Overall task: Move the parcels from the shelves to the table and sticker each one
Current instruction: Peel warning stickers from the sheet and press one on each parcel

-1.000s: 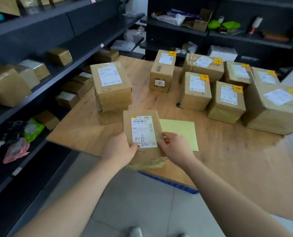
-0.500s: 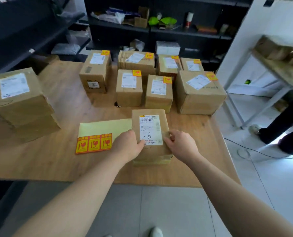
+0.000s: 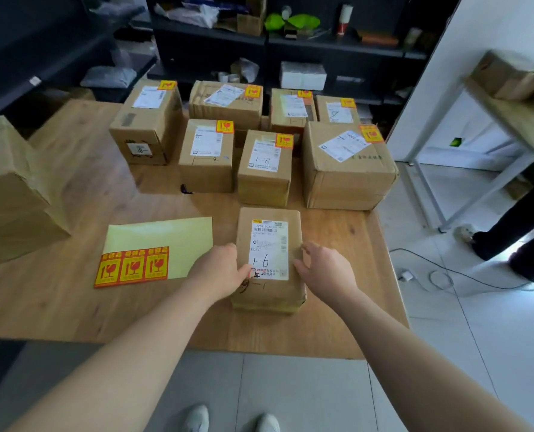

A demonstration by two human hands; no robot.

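Head view: wooden table seen from above, both bare forearms reaching in from 6 o'clock.
Parcel in hand: brown parcel marked "1-6", flat on the table near the front edge, at 6 o'clock from the parcel marked "1-8"; no red-and-yellow sticker visible on it.
Left hand: left hand against the parcel's 9 o'clock side, fingers curled, thumb tip on the white label; pressing contact, not a full clamp.
Right hand: right hand at the parcel's 3 o'clock edge, fingers spread and slightly lifted, apparently just off or barely touching the cardboard (contact hard to judge).
Sticker supply: sticker sheet at 9 o'clock of the parcel, three fragile stickers left on its lower corner, just beside the left wrist.
Done stock: seven stickered parcels in two rows toward 12 o'clock.
Waiting stock: large box at 9 o'clock, sticker status unreadable at the frame edge.
Risk, sheet: left forearm sweeping toward the stickers could drag or flip the loose sheet off the table.
Risk, sticker: hurried peeling could curl or tear one, or land it over the barcode.
Risk, parcel: close to the front edge; a nudge toward 6 o'clock could tip it to the floor.
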